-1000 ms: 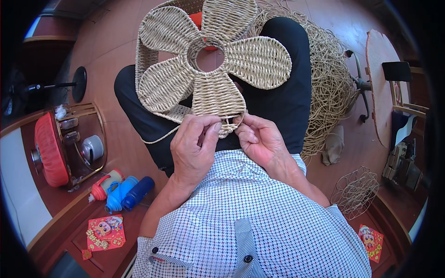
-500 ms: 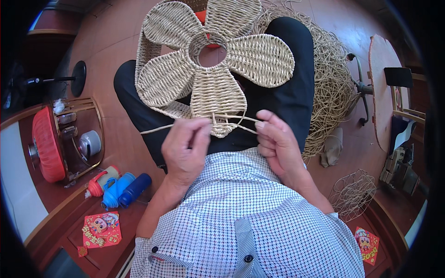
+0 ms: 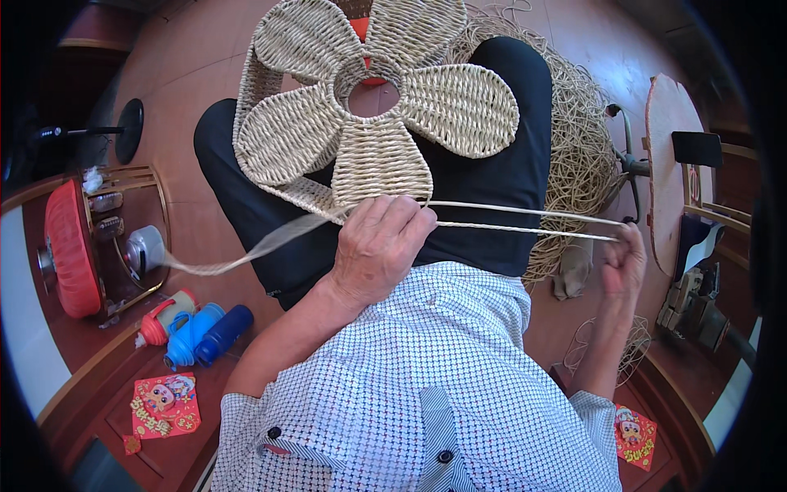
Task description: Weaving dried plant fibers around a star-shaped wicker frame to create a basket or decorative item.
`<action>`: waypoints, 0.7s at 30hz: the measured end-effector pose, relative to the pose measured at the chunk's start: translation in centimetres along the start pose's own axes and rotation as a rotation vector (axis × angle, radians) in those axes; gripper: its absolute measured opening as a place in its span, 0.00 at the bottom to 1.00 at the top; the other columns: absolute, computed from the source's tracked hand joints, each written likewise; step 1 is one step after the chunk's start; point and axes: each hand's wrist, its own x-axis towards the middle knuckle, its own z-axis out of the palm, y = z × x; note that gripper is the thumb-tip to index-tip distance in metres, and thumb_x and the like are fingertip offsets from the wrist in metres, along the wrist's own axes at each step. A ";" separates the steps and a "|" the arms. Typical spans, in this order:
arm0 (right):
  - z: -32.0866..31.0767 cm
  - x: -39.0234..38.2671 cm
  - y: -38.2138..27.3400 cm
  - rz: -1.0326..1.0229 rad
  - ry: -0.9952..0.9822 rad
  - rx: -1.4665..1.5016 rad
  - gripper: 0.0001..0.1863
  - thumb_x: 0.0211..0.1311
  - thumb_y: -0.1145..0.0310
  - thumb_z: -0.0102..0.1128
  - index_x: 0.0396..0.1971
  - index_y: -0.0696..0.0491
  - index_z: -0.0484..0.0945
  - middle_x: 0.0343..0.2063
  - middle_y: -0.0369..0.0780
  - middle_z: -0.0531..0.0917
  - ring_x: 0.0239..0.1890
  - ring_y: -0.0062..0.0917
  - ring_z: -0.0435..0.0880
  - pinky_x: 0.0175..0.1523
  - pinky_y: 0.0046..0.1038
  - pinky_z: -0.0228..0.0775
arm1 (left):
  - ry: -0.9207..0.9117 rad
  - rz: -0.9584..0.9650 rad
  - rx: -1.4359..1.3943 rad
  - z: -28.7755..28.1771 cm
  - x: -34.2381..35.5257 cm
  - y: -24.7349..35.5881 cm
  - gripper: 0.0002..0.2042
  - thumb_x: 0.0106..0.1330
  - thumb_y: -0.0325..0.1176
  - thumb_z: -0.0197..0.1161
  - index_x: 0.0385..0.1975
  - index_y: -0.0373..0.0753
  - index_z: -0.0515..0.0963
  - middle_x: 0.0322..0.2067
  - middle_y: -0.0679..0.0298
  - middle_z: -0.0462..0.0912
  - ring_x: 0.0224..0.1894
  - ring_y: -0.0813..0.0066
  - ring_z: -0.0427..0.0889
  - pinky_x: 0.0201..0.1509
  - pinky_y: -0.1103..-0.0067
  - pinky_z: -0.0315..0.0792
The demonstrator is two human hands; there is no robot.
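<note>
Straw-coloured woven flower (image 3: 383, 164), seemingly light, stiff, is resting over black trousers (image 3: 492, 182); petal rims (image 3: 514, 116) are offering likely holds. Left hand (image 3: 381, 243) is resting half-curled above trousers, grip hidden from me; right hand (image 3: 625, 256), right of them, is pinching taut, likely pliant cord (image 3: 525, 211).

Taken from the head, through the left of two side-by-side fisheyes; upright, unmirrored. Aimed steeply down over white patterned cloth shirt (image 3: 361, 361) toward black cloth trousers (image 3: 484, 184). Set close above bare left hand (image 3: 381, 240) and bare right hand (image 3: 625, 261). Cut at top across tan woven five-petalled flower (image 3: 381, 164). Wide enough to include smooth reddish-brown floor (image 3: 187, 115) on both sides. Bent and darkened toward rim.
</note>
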 end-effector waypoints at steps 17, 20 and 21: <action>-6.0 3.2 -1.5 -0.441 0.216 -0.552 0.13 0.79 0.59 0.68 0.52 0.52 0.84 0.40 0.35 0.86 0.35 0.14 0.80 0.34 0.17 0.72 | 0.049 -0.356 -0.184 -1.8 0.2 1.5 0.05 0.67 0.24 0.74 0.39 0.37 0.85 0.34 0.58 0.80 0.38 0.55 0.84 0.42 0.64 0.78; 2.3 -4.9 2.0 -0.496 -0.246 -0.940 0.14 0.78 0.63 0.68 0.53 0.56 0.86 0.39 0.32 0.86 0.39 0.13 0.84 0.40 0.22 0.78 | -0.024 -0.391 -0.153 -2.0 0.4 1.3 0.04 0.69 0.26 0.73 0.40 0.37 0.86 0.34 0.58 0.80 0.37 0.55 0.85 0.42 0.64 0.78; 4.7 -7.6 3.4 -0.329 -0.407 -0.895 0.13 0.77 0.64 0.68 0.53 0.56 0.87 0.37 0.33 0.87 0.38 0.14 0.85 0.41 0.21 0.80 | -0.031 -0.400 -0.147 -2.0 0.4 1.2 0.04 0.69 0.26 0.73 0.40 0.37 0.86 0.34 0.58 0.80 0.37 0.56 0.85 0.41 0.64 0.78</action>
